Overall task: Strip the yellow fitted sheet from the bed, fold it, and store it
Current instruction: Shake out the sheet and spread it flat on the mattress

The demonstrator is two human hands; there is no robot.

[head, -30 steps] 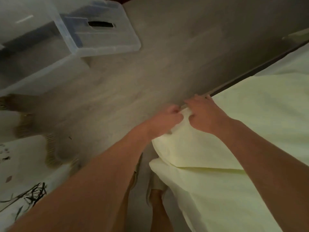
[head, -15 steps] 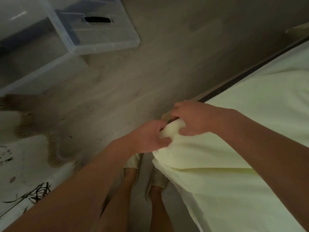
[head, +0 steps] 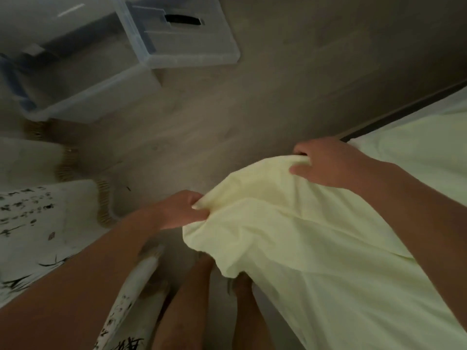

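The yellow fitted sheet [head: 298, 231] is bunching up at the bed's [head: 427, 137] near corner, its loose edge hanging over the person's legs. The left hand [head: 180, 210] is pinching a fold of it between thumb and curled fingers; the right hand [head: 326, 161] is gripping the gathered edge, fingers closed around the fabric. Beyond them, a clear storage bin [head: 83, 79] and its lid [head: 192, 39] are sitting on the floor [head: 290, 84] beside a fringed rug [head: 38, 210]

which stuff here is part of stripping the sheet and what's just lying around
Job:
yellow sheet
bed
left hand, gripping the sheet
right hand, gripping the sheet
clear bin, possibly for storing

Lying about:
bin lid
fringed rug
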